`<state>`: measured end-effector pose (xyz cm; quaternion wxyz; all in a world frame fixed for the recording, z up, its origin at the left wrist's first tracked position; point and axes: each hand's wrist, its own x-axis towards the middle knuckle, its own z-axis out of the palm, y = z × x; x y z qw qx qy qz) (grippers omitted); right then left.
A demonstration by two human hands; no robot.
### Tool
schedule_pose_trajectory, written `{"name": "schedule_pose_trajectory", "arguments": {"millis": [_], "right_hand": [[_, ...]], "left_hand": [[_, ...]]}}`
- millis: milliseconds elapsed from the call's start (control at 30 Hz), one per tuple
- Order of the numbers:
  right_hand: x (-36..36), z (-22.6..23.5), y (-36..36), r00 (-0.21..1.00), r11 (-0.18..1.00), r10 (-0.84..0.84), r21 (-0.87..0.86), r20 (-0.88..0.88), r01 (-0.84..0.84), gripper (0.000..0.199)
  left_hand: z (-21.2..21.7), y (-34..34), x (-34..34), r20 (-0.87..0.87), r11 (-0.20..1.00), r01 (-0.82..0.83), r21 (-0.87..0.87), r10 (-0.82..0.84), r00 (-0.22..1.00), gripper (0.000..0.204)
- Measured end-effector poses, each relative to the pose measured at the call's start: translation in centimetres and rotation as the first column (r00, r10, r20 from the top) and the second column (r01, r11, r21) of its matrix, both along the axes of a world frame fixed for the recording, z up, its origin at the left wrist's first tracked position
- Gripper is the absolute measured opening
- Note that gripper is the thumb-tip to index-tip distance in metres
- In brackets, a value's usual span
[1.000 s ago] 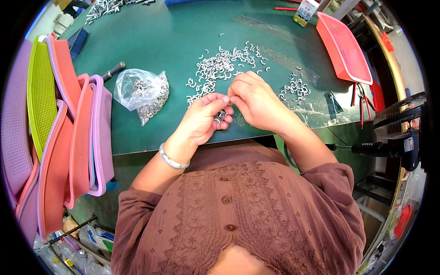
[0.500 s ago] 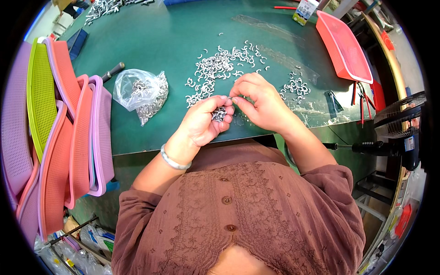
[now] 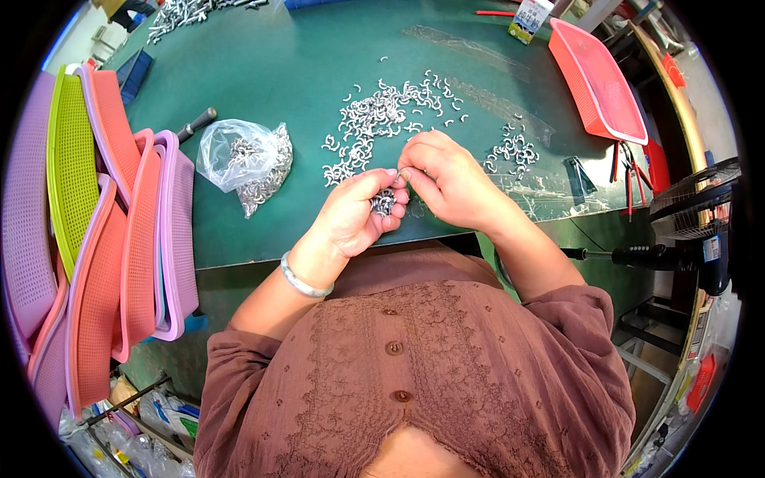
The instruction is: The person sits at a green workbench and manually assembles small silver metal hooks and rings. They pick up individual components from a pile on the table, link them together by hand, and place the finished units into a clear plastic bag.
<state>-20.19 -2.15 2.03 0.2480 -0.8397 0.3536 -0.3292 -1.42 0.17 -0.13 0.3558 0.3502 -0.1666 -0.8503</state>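
Observation:
My left hand (image 3: 348,213) is cupped, palm up, around a small heap of curved metal pieces (image 3: 383,202). Its thumb and forefinger meet the pinched fingertips of my right hand (image 3: 456,182). Between these fingertips a small grey metal piece shows in part; its full shape is hidden. Just beyond both hands, a loose pile of silvery C-shaped metal pieces (image 3: 382,111) spreads over the green table (image 3: 319,60). A smaller group of like pieces (image 3: 514,153) lies to the right. On the left sits a clear plastic bag (image 3: 223,155) filled with such pieces.
Stacked plastic baskets (image 3: 135,239) in purple, green and coral line the left side. A pink basket (image 3: 598,80), red-handled pliers (image 3: 629,179) and a black fan (image 3: 693,203) are at the right. A dark-handled tool (image 3: 198,125) lies behind the bag. A carton (image 3: 530,20) stands far right.
Both hands stay together at nearly the same spot. My right hand has shifted very slightly, and the fingertips have moved a little around the small piece.

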Motion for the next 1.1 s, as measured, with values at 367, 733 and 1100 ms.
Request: {"name": "schedule_pose_trajectory", "arguments": {"millis": [367, 733, 1100], "right_hand": [[-2.0, -0.9, -0.1, 0.958, 0.986, -0.135, -0.128, -0.254, 0.105, 0.011], [-1.9, -2.1, -0.4, 0.967, 0.987, -0.091, -0.154, -0.237, 0.055, 0.006], [-2.0, -1.5, -0.5, 0.970, 0.989, -0.050, -0.148, -0.238, 0.015, 0.004]], "left_hand": [[0.0, -0.1, 0.0, 0.011, 0.996, -0.043, 0.080, 0.043, 0.999, 0.018], [-0.6, -0.1, 0.6, -0.087, 0.999, -0.040, -0.012, 0.039, 0.995, 0.014], [-0.4, -0.3, 0.3, 0.038, 0.998, -0.039, -0.039, 0.041, 0.998, 0.013]]}}
